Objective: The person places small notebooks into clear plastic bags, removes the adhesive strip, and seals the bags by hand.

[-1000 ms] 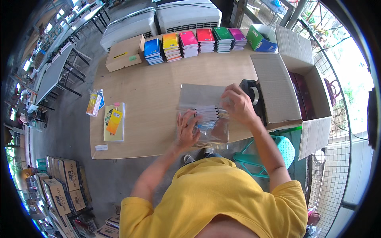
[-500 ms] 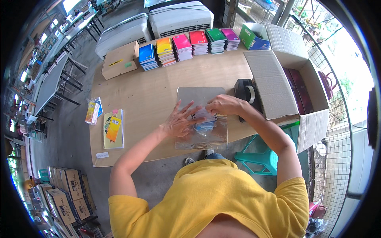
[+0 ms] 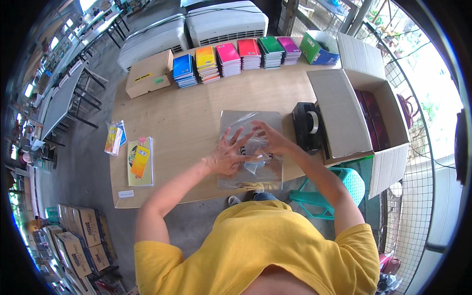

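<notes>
A clear plastic bag (image 3: 250,120) lies flat on the wooden table (image 3: 182,113) in front of me, with dark and yellowish items inside near its lower end. My left hand (image 3: 227,153) presses on the bag's left half with fingers spread wide. My right hand (image 3: 271,140) rests on the bag's right half, fingers bent over a crumpled fold of plastic. Whether it pinches the plastic is unclear.
A black tape dispenser (image 3: 307,125) stands right of the bag, beside an open cardboard box (image 3: 344,113). Stacks of coloured notebooks (image 3: 231,59) line the far edge with a small closed carton (image 3: 149,73). Packets (image 3: 139,158) lie at the left. A teal stool (image 3: 344,189) sits below.
Both hands slid down the bag toward me. The left hand's fingers have spread wider and the right hand has moved in closer to it.
</notes>
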Motion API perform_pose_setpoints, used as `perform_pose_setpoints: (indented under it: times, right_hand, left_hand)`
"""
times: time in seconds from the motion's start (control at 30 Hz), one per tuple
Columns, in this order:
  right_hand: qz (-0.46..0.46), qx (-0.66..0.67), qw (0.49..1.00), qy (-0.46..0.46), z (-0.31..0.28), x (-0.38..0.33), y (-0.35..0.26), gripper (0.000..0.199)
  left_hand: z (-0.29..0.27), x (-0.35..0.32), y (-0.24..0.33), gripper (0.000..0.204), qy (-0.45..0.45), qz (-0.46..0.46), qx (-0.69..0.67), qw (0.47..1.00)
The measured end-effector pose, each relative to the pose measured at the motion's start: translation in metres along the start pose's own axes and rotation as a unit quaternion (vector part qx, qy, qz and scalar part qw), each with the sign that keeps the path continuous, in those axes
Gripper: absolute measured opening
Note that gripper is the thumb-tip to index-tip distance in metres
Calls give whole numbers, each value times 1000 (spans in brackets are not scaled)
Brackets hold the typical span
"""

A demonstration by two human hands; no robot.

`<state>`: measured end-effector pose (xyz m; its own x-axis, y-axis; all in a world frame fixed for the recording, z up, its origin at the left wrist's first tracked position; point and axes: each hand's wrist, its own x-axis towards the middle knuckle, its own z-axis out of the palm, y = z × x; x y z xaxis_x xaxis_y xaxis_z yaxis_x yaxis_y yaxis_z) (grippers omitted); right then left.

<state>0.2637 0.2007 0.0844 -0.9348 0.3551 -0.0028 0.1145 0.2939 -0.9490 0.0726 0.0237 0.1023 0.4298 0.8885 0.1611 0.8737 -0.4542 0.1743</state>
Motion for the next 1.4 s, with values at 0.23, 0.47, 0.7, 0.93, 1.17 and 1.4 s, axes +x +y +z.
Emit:
perform_pose_setpoints:
  times: [0.23, 0.47, 0.7, 0.93, 1.17, 1.4]
  right_hand:
    - [24, 169, 985, -23, 11, -7, 25, 96]
    - [14, 141, 990, -19, 5, -9, 22, 91]
    - [6, 184, 982, -34, 4, -3, 24, 83]
    - [6, 246, 960, 130, -4, 2, 9, 50]
    - [25, 131, 983, 125, -4, -7, -12, 17]
    - [-136, -70, 981, 117, 18, -40, -19, 24]
  left_hand:
    - [32, 3, 40, 57, 262, -201, -140, 934]
    - [2, 15, 59, 42, 326, -205, -192, 903]
    - [32, 23, 39, 28, 281, -218, -184, 916]
    - [41, 33, 44, 18, 287, -261, -283, 877]
    - [41, 41, 45, 30, 265, -323, -389, 821]
    - [52, 36, 28, 44, 298, -335, -611, 652]
